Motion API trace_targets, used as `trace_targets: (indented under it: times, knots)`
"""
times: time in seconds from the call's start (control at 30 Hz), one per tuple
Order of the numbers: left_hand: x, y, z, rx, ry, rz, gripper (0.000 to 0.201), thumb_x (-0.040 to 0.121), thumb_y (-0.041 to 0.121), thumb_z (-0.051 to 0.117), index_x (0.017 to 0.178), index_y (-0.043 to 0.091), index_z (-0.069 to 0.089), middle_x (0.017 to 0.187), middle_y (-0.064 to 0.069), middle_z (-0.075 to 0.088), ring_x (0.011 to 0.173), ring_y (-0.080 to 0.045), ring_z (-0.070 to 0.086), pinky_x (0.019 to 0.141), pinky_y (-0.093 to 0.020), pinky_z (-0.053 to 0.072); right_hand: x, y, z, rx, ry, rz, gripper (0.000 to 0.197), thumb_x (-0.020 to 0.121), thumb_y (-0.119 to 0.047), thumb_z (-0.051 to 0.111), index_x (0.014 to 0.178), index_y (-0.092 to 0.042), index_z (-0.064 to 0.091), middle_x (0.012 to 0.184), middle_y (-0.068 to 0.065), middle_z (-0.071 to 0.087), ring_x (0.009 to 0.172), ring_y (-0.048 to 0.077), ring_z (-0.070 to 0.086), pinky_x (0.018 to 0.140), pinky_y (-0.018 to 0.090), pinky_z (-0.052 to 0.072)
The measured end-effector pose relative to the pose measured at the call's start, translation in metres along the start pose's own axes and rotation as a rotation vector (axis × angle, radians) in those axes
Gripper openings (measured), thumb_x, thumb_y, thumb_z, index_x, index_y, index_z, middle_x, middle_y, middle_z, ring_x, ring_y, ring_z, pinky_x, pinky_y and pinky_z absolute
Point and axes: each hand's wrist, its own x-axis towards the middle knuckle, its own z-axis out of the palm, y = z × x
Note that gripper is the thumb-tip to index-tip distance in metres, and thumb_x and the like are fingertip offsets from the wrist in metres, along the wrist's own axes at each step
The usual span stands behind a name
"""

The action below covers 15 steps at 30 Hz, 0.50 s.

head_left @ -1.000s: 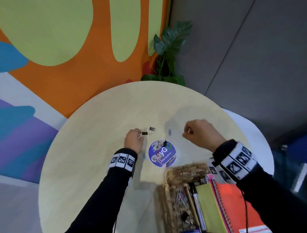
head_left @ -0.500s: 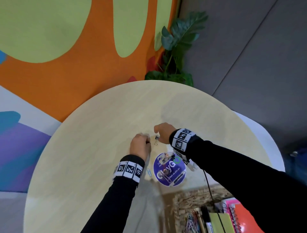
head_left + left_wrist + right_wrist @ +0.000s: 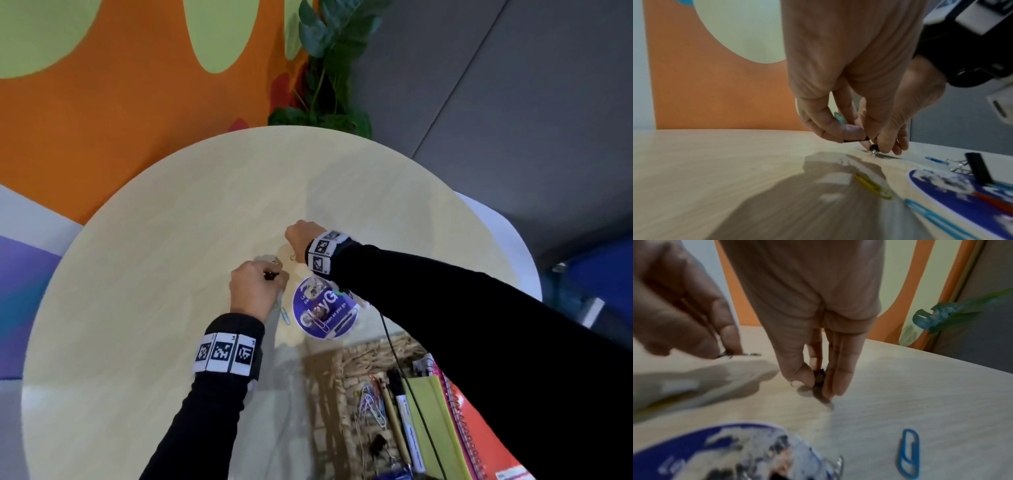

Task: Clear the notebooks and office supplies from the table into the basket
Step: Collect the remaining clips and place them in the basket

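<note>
My left hand (image 3: 272, 275) pinches a small black binder clip (image 3: 856, 140) just above the round wooden table (image 3: 144, 260); a teal paper clip (image 3: 839, 117) is tucked under its fingers. Right beside it, my right hand (image 3: 295, 253) pinches a second small black binder clip (image 3: 819, 378) that touches the tabletop. A yellow paper clip (image 3: 873, 188) and a blue one (image 3: 931, 212) lie near my left wrist. Another blue paper clip (image 3: 909, 452) lies right of the right hand. A larger black binder clip (image 3: 978, 168) stands on the round blue sticker (image 3: 325, 310).
The wicker basket (image 3: 363, 359) stands at the table's near edge under my right forearm, holding a green notebook (image 3: 435, 425), an orange spiral notebook (image 3: 479, 431), pens and paper clips. A potted plant (image 3: 329, 61) stands behind the table's far edge.
My right hand has crossed leftward over the sticker and closed on the binder clip next to my left hand. The left hand stayed at its own clip.
</note>
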Motion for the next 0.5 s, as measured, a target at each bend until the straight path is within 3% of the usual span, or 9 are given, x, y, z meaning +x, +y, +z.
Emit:
trace_targets:
  times: [0.13,0.2,0.27,0.37,0.43,0.5]
  knots:
    - [-0.029,-0.005,-0.007,-0.060,-0.010,-0.033,0.017,0.071,0.027,0.071,0.084,0.018,0.078,0.086,0.000,0.077,0.082,-0.016,0.072,0.084,-0.031,0.057,-0.046,-0.005,-0.033,0.060,0.128,0.022,0.025,0.082,-0.012,0.066,0.104,-0.002,0.063,0.110,0.016,0.067,0.098,0.032,0.066,0.071,0.031,0.046]
    - [-0.045,-0.005,-0.011,-0.037,-0.020,-0.008,0.016,0.072,0.021,0.071,0.085,0.015,0.078,0.088,-0.004,0.077,0.083,-0.017,0.072,0.085,-0.025,0.055,-0.092,-0.007,-0.051,0.094,0.169,0.008,0.027,0.078,-0.012,0.069,0.103,-0.004,0.066,0.102,0.009,0.068,0.090,0.026,0.062,0.072,0.029,0.046]
    - [-0.061,-0.005,-0.018,-0.030,-0.036,0.020,0.015,0.074,0.011,0.071,0.088,0.010,0.077,0.092,-0.008,0.077,0.084,-0.020,0.072,0.083,-0.020,0.048,-0.153,-0.008,-0.053,0.133,0.170,-0.039,0.022,0.075,-0.011,0.067,0.097,-0.010,0.069,0.080,-0.002,0.059,0.076,0.018,0.051,0.063,0.024,0.039]
    - [-0.085,0.001,-0.028,-0.061,-0.047,0.034,0.014,0.075,0.009,0.071,0.088,0.012,0.076,0.092,-0.005,0.076,0.076,-0.013,0.067,0.084,-0.019,0.049,-0.233,-0.005,-0.023,0.187,0.072,-0.051,0.015,0.073,-0.014,0.066,0.088,-0.016,0.069,0.058,-0.014,0.040,0.057,0.009,0.041,0.049,0.017,0.027]
    - [-0.102,0.010,-0.036,-0.052,-0.046,0.074,0.014,0.074,0.011,0.071,0.086,0.016,0.077,0.089,-0.001,0.076,0.068,0.000,0.064,0.076,-0.003,0.043,-0.264,-0.006,0.012,0.202,-0.055,-0.029,0.016,0.074,-0.015,0.066,0.089,-0.015,0.070,0.061,-0.012,0.049,0.063,0.013,0.052,0.051,0.020,0.030]
    - [-0.119,0.023,-0.046,-0.048,-0.040,0.146,0.013,0.074,0.013,0.072,0.084,0.020,0.077,0.085,0.005,0.074,0.063,0.013,0.061,0.068,0.008,0.036,-0.278,-0.008,0.049,0.197,-0.171,-0.013,0.020,0.074,-0.011,0.065,0.093,-0.010,0.070,0.081,0.000,0.067,0.084,0.024,0.064,0.061,0.022,0.034]
